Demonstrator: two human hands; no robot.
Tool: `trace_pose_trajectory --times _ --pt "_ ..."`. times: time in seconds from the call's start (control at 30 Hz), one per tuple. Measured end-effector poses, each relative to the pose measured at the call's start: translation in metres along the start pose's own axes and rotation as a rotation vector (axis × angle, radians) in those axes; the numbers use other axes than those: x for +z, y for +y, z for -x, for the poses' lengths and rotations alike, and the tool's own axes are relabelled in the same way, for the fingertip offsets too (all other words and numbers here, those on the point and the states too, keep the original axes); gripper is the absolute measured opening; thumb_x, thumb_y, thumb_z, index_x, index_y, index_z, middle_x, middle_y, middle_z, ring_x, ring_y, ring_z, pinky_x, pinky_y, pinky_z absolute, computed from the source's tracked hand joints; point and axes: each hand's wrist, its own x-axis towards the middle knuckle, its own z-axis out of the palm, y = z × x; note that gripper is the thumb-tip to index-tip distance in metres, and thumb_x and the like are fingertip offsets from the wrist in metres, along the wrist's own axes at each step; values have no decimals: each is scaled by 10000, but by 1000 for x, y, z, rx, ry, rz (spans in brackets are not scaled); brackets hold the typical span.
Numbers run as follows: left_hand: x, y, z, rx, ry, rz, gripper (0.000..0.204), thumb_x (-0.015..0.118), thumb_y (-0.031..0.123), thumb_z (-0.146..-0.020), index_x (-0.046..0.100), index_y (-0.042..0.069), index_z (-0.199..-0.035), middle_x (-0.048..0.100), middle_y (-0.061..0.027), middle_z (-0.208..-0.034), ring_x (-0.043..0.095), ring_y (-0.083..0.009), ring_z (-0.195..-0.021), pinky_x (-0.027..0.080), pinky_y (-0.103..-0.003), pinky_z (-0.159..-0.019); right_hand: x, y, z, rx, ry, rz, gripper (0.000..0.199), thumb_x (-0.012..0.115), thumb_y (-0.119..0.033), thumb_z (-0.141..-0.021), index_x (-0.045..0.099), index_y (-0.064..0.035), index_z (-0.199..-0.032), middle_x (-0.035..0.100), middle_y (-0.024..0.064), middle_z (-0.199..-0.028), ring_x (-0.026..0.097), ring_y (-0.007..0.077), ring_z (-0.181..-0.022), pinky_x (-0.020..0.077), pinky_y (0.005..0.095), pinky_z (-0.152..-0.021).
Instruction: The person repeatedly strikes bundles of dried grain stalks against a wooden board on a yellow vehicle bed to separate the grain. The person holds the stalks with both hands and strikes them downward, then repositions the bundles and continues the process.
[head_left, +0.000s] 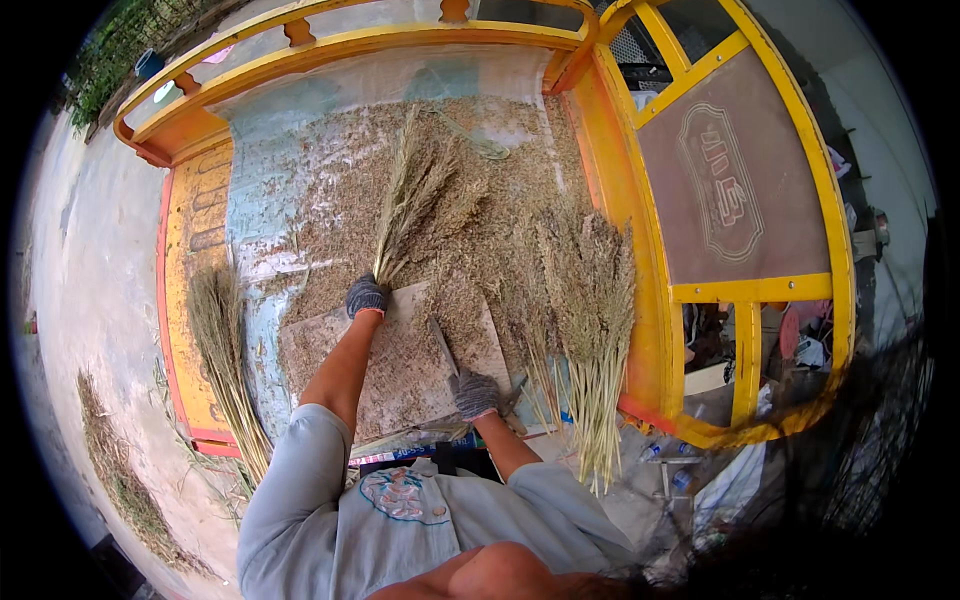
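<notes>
My left hand [365, 296], in a grey knit glove, grips the stems of a bundle of dry grain stalks [415, 195] whose seed heads fan out away from me over a heap of loose seed and chaff [470, 240]. My right hand [474, 393], also gloved, holds the handle of a knife [442, 346] whose blade lies on a flat wooden board [400, 370]. The board sits in front of me, dusted with seed. The stalk bundle's cut ends rest at the board's far edge.
The work is in the bed of a yellow-and-orange cart [640, 250] lined with pale sheeting. Another stalk bundle [590, 320] leans at the right; a stripped bundle [225, 350] hangs over the left side. Straw [120, 480] lies on the concrete ground.
</notes>
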Motion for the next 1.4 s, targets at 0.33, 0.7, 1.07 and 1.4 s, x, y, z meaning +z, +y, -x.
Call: trace_pose_trajectory --times 0.33,0.7,1.07,1.4 --pt "-39 -59 142 -393 -347 713 244 663 324 -811 570 103 -853 508 -10 -525 425 -124 -372 329 -278 -344 11 17 5 87 153 -318 416 473 -428 -868 590 -34 -925 615 210 -709 603 370 -696 455 475 -636" --pt "25 -151 226 -357 -129 123 525 631 514 -757 623 -2 -857 609 -208 -731 589 -331 -666 453 -419 -604 -24 -58 20 -700 -17 167 234 483 -286 -855 601 -86 -829 644 131 -700 638 291 -652 472 458 -569" --pt "18 -147 228 -424 -179 48 643 591 581 -736 632 -8 -989 634 -252 -924 601 -389 -926 468 -436 -808 -56 -30 -25 -565 -46 241 302 426 -271 -898 604 -27 -917 657 163 -766 650 309 -717 487 460 -588" --pt "72 -212 232 -411 -205 345 517 651 442 -757 621 -15 -995 632 -177 -781 595 -293 -723 462 -394 -651 -30 -36 -57 -714 167 248 239 483 -250 -842 648 -76 -829 658 135 -736 648 272 -670 481 431 -512"
